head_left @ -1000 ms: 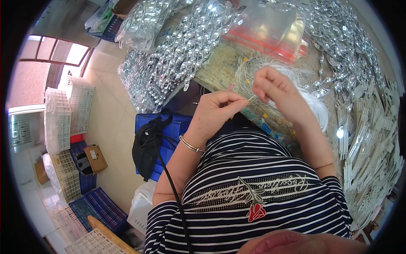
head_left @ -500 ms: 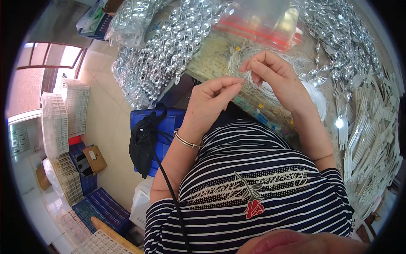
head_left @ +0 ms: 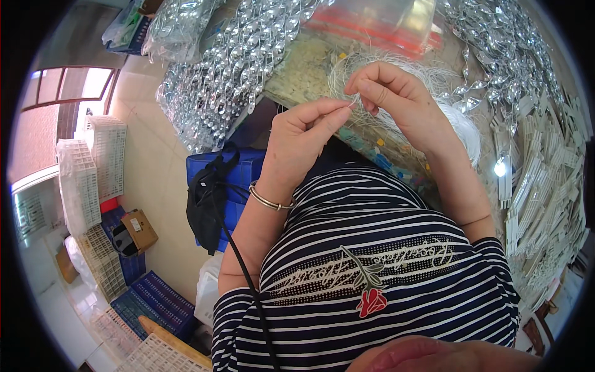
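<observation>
At the far left, on the pale floor (head_left: 145, 180), we are seeing tall white lattice-walled plastic baskets (head_left: 106, 158) standing together. Nearer to us, a limp black fabric bag (head_left: 204, 201) is hanging against a blue plastic box (head_left: 234, 214). Shiny silver twisted strips (head_left: 220, 80) are lying in a dense heap about the left edge of the yellowish, littered surface (head_left: 300, 68). By its near edge, we are holding our left hand (head_left: 300, 139) with the grip pressed together, thumb and forefinger pinching a thin whitish strand (head_left: 352, 105). That strand is showing between our hands, above the surface's near edge. Toward the far edge, clear plastic bags with a red band (head_left: 387, 28) are lying flat. Our right hand (head_left: 396, 99) is hovering over the surface, its grip curling, thumb and forefinger close together; we cannot tell whether they are pinching the strand. Beside it, a loose bundle of fine white threads (head_left: 462, 139) is spreading. Toward the right edge, long flat whitish strips (head_left: 545, 186) are lying heaped.
</observation>
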### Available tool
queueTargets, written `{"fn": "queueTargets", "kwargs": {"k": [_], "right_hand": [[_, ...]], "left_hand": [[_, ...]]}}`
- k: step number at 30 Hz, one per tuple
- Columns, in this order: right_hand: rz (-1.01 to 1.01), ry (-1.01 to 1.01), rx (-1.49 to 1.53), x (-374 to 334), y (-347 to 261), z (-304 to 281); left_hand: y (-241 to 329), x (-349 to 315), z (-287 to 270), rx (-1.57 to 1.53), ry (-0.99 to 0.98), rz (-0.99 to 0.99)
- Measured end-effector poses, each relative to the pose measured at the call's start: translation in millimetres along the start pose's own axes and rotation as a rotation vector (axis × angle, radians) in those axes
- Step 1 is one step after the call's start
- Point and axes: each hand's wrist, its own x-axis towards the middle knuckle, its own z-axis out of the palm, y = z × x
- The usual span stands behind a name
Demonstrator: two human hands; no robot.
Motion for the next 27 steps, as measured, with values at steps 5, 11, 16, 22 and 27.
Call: {"fn": "queueTargets", "kwargs": {"k": [5, 11, 16, 22, 27], "right_hand": [[-0.002, -0.011, -0.015, 1.4, -0.3, 0.3], [-0.007, -0.067, 0.172, 1.4, -4.5, 1.8], [0.027, 0.049, 0.280, -1.7, -16.8, -7.4], [-0.054, 0.079, 0.433, -1.9, -27.2, -18.8], [-0.135, 0.131, 0.475, -3.6, -35.5, -38.1]], "left_hand": [[-0.8, 1.3, -1.3, -0.018, -0.013, 0.004], [-6.1, 2.3, -4.8, -0.093, -0.090, -0.012], [-20.8, 1.4, -14.5, 0.049, -0.193, 0.039], [-40.7, -4.6, -33.5, 0.070, -0.232, 0.072], [-67.9, -12.1, -48.1, 0.274, -0.215, 0.067]]}}
